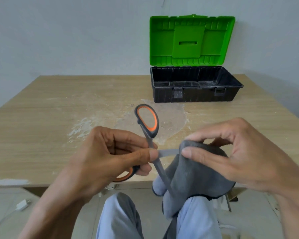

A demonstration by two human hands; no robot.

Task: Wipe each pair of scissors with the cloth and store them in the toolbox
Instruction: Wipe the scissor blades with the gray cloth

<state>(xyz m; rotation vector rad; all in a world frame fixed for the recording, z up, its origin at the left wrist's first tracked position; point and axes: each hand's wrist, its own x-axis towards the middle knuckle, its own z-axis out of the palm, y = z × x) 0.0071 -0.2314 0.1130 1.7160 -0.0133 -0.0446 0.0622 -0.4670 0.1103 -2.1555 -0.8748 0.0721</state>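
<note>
My left hand (100, 156) grips a pair of scissors (148, 125) with grey and orange handles, held over the table's near edge with the blades spread apart. One handle loop points up toward the toolbox, the other sits under my palm. My right hand (236, 152) pinches a grey cloth (195, 173) around one blade; the other blade runs down in front of the hanging cloth. The black toolbox (195, 95) stands at the back right of the table, its green lid (192, 40) raised, its inside looking bare.
The wooden table (50, 107) has a pale dried stain (169, 118) in front of the toolbox and white smears near its front left corner. My knees in light trousers (121, 219) are below the table edge. A white plug and cable (21, 205) lie on the floor at left.
</note>
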